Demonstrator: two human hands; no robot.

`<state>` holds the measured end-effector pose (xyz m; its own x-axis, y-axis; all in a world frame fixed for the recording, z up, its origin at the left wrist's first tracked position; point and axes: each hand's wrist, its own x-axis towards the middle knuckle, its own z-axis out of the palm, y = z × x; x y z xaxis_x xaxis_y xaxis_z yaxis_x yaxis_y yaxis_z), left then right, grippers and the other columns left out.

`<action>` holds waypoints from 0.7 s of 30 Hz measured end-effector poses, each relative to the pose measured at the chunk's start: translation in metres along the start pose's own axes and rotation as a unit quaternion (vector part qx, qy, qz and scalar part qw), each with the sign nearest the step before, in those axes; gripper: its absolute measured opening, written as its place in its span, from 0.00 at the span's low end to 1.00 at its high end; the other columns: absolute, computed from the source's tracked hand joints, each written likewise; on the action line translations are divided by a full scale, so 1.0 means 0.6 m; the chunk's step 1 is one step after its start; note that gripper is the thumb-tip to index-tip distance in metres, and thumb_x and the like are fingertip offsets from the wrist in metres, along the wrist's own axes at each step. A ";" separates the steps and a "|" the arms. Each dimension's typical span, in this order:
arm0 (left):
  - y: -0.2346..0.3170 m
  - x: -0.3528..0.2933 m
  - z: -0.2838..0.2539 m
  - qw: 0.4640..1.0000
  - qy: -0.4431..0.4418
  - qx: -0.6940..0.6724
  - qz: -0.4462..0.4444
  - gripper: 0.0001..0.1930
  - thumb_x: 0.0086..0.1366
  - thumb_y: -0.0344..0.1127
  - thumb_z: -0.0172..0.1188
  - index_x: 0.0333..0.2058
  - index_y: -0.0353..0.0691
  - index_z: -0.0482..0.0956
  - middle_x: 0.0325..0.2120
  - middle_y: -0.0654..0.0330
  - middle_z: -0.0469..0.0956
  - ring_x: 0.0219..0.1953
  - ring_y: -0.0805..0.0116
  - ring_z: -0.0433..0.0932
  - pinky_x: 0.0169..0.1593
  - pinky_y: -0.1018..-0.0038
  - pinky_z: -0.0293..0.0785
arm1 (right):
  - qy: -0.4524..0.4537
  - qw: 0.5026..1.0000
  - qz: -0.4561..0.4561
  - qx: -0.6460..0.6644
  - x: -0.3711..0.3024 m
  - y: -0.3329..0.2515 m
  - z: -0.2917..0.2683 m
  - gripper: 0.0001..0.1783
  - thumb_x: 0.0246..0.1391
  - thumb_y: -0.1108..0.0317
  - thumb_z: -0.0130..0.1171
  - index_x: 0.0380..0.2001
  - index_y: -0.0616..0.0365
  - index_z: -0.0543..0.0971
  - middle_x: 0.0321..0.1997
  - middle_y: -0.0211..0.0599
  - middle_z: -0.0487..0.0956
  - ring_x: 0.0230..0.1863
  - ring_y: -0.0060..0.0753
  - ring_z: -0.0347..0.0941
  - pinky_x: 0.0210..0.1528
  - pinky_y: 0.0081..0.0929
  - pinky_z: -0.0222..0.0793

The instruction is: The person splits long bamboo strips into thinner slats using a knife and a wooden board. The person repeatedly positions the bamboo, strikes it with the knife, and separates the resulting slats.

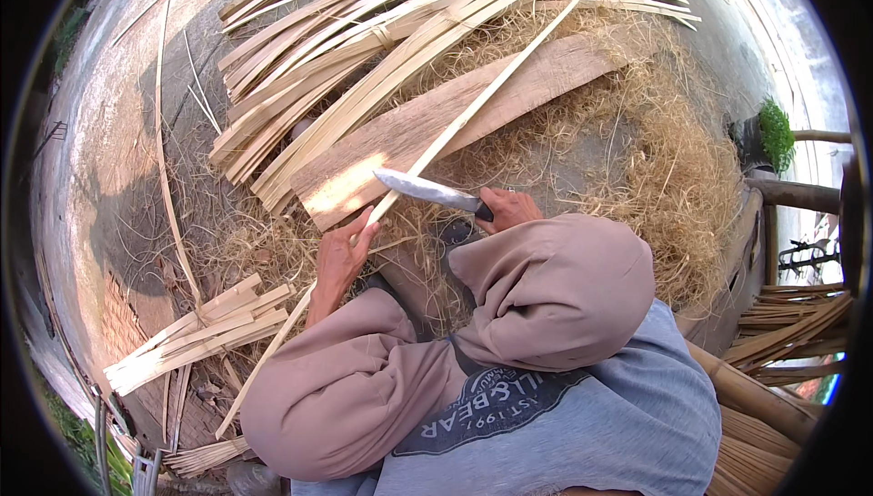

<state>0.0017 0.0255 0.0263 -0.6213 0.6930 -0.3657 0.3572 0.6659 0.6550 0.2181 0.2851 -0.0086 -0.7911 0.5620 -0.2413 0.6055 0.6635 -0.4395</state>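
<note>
A long, pale bamboo strip (480, 107) runs slantwise from the far right, over a wooden board (382, 149), to the ground at my near left. My left hand (340, 255) is closed on this strip just short of the board's near end. In my right hand (512, 209) is the dark handle of a knife (426, 189). Its broad grey blade points left and lies across the strip, a little beyond my left fingers. The blade's tip is over the board's near end. My knees are bent on either side of the work, partly hiding both forearms.
A big bundle of split bamboo strips (346, 60) lies beyond the board. Curly shavings (673, 196) cover the ground on the right. At near left is a smaller bundle of strips (205, 332). Bamboo poles (755, 391) and a green plant (776, 135) stand at right.
</note>
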 end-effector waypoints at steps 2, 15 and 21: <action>-0.090 -0.027 0.026 0.994 0.051 -0.052 0.082 0.18 0.69 0.50 0.62 0.55 0.55 0.84 0.30 0.49 0.85 0.32 0.50 0.85 0.39 0.63 0.77 | 0.035 0.999 -0.031 -0.008 0.010 0.046 -0.012 0.16 0.53 0.59 0.67 0.34 0.56 0.73 0.33 0.47 0.81 0.36 0.57 0.81 0.39 0.51 0.75; -0.262 -0.306 -0.212 0.986 -0.024 0.055 -0.157 0.25 0.70 0.41 0.63 0.64 0.47 0.74 0.37 0.49 0.83 0.36 0.52 0.80 0.44 0.63 0.76 | 0.204 0.964 0.171 0.005 0.124 0.261 -0.123 0.17 0.51 0.53 0.64 0.30 0.58 0.81 0.26 0.55 0.82 0.34 0.58 0.82 0.39 0.49 0.76; -0.267 -0.303 -0.201 0.923 0.252 0.247 0.154 0.29 0.69 0.42 0.64 0.67 0.48 0.70 0.41 0.48 0.81 0.41 0.51 0.79 0.47 0.62 0.75 | 0.140 0.983 0.119 -0.005 0.113 0.204 -0.067 0.19 0.51 0.53 0.63 0.30 0.61 0.80 0.27 0.57 0.81 0.35 0.61 0.81 0.40 0.50 0.75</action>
<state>-0.0266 -0.2405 0.0678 -0.6390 0.7361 0.2231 0.7674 0.5903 0.2505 0.2421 0.4244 -0.0442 -0.5734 0.8144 -0.0887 0.7723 0.5013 -0.3901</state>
